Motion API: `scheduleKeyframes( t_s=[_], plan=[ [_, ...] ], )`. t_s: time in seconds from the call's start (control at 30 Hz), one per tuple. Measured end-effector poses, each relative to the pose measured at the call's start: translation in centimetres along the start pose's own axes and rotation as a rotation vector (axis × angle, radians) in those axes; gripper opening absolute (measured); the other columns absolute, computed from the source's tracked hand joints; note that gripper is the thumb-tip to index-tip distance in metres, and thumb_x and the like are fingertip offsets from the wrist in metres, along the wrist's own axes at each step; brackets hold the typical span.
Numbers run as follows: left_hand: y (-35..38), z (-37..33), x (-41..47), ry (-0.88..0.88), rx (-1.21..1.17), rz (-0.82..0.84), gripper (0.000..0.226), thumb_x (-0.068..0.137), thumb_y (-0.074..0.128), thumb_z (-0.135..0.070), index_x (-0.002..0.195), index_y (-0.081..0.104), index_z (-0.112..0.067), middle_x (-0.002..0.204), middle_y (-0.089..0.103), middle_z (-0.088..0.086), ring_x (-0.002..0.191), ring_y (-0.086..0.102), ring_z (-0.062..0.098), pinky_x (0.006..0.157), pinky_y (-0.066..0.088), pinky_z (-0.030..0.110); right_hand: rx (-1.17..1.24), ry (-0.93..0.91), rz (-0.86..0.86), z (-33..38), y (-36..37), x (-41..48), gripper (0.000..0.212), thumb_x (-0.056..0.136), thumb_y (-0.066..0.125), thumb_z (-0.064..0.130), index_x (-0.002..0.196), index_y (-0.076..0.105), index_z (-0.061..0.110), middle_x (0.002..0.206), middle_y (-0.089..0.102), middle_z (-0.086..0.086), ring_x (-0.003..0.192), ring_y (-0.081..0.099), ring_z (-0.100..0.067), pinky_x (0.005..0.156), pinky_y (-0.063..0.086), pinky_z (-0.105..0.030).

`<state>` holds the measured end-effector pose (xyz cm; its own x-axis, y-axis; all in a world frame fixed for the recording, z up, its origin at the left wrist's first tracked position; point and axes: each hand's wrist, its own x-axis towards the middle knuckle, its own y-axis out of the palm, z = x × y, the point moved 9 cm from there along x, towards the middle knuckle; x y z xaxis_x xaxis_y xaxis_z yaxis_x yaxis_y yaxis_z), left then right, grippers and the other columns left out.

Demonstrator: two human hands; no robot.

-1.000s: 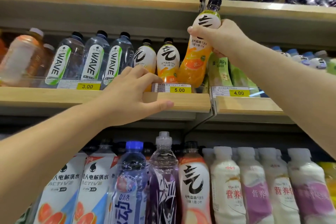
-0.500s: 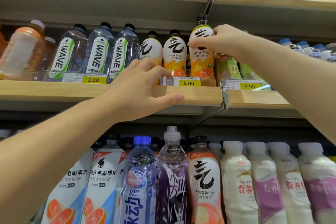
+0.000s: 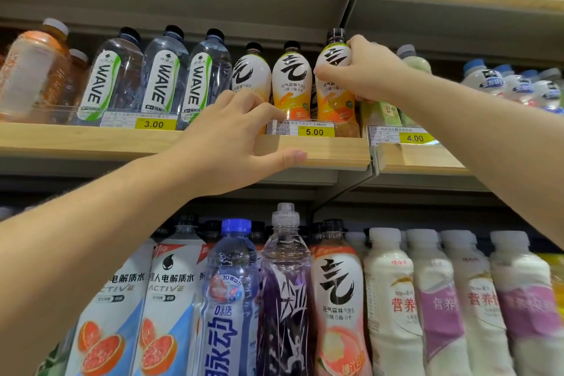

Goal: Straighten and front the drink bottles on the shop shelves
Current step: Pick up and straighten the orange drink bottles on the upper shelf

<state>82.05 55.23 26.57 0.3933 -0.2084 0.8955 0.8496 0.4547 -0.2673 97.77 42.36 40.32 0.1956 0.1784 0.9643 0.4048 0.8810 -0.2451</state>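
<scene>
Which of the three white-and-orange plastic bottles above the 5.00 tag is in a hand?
The rightmost bottle: the right hand grips its shoulder. Its two neighbours stand ungripped; the left hand holds the wooden shelf edge.

Right orange bottle (image 3: 334,110): white upper label, black brush-stroke character, orange lower half, dark cap. Neighbouring orange bottles (image 3: 291,85), two to its left: identical white, black and orange pattern. WAVE bottles (image 3: 161,79): clear, white label edged green, black lettering, dark caps. Price tags (image 3: 314,131): yellow, black figures. Shelf edge (image 3: 335,152): pale wood grain. Milky bottles (image 3: 393,299), lower shelf: white, red characters, some with purple bands.
</scene>
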Motion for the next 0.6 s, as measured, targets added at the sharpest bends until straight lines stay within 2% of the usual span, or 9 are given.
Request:
scheduleKeyframes(
  t_s=[0.07,0.13,0.3,0.43,0.6],
  plan=[
    [0.0,-0.1,-0.1,0.001,0.006,-0.001,0.089,0.076,0.024,-0.092,0.142,0.044,-0.036,0.138,0.042,-0.011,0.128,0.034,0.012,0.09,0.03,0.029,-0.054,-0.021,-0.038,0.2,0.2,-0.1,0.084,0.084,0.058,0.072,0.142,0.039,0.015,0.111,0.054,-0.004,0.091,0.061,-0.022,0.064,0.053,-0.034],
    [0.0,-0.1,-0.1,0.001,0.003,0.001,0.089,0.076,0.024,-0.092,0.143,0.044,-0.036,0.138,0.042,-0.01,0.128,0.034,0.013,0.09,0.03,0.029,-0.098,-0.028,-0.056,0.3,0.4,-0.1,0.085,0.085,0.057,0.072,0.143,0.041,0.012,0.107,0.054,-0.004,0.093,0.06,-0.023,0.068,0.054,-0.036],
    [0.0,0.1,0.1,-0.004,-0.012,0.027,0.091,0.075,0.024,-0.092,0.144,0.043,-0.036,0.14,0.041,-0.009,0.13,0.033,0.014,0.094,0.03,0.03,-0.179,-0.058,-0.078,0.6,0.9,0.0,0.083,0.087,0.055,0.072,0.139,0.046,0.008,0.107,0.06,-0.007,0.091,0.06,-0.024,0.061,0.049,-0.033],
    [0.2,0.2,0.1,-0.006,-0.021,0.041,0.09,0.076,0.025,-0.092,0.145,0.041,-0.037,0.14,0.04,-0.009,0.131,0.032,0.014,0.099,0.032,0.033,-0.201,-0.08,-0.13,0.9,0.9,-0.4,0.079,0.089,0.054,0.071,0.137,0.046,0.009,0.099,0.052,-0.003,0.084,0.052,-0.021,0.049,0.029,-0.027],
    [0.1,0.2,0.1,-0.022,-0.019,0.047,0.092,0.074,0.023,-0.093,0.145,0.041,-0.036,0.141,0.04,-0.009,0.131,0.031,0.015,0.103,0.033,0.036,-0.242,-0.111,-0.105,1.3,0.8,-0.8,0.076,0.092,0.049,0.071,0.133,0.049,0.007,0.117,0.06,-0.011,0.088,0.048,-0.021,0.051,0.025,-0.028]
  ],
)
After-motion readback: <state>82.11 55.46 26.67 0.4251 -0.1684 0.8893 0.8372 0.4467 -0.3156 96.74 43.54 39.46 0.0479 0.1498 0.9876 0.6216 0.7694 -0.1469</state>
